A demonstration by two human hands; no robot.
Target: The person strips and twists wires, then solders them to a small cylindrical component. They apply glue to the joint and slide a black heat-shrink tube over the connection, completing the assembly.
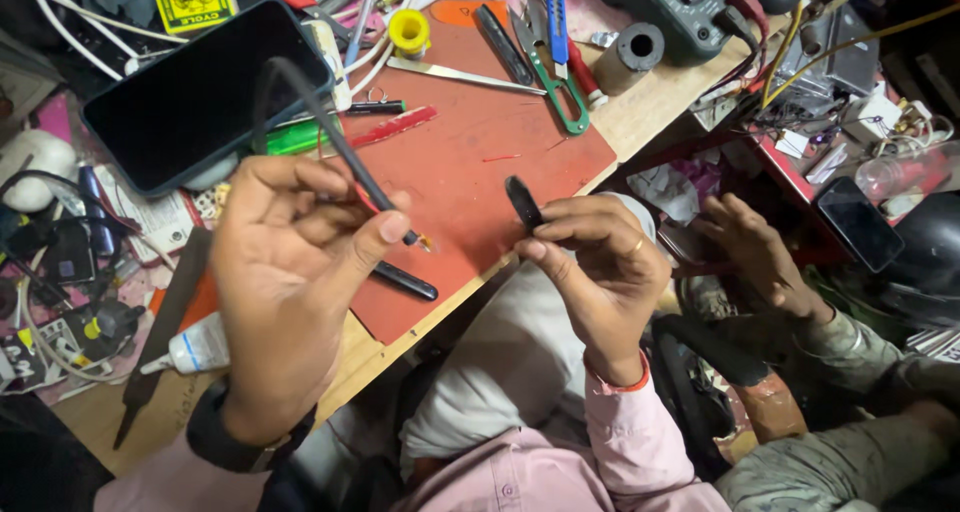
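Note:
My left hand (290, 262) pinches a black cable (335, 132) near its stripped end, where bare copper strands (424, 241) stick out past my thumb. The cable loops up over a dark phone (200, 92) lying on the bench. My right hand (600, 262) holds a small flat black plastic piece (523, 203) by its lower end between fingertips and thumb. Both hands hover over the front edge of a red work mat (470, 162), a short gap apart.
Green-handled scissors (555, 82), a steel ruler (460, 74), a yellow solder spool (409, 30), a multimeter (680, 7), a black pen-like tool (405, 280) and a white glue bottle (195, 350) crowd the wooden bench. Another person's hand (755, 247) rests at the right by a second phone (858, 224).

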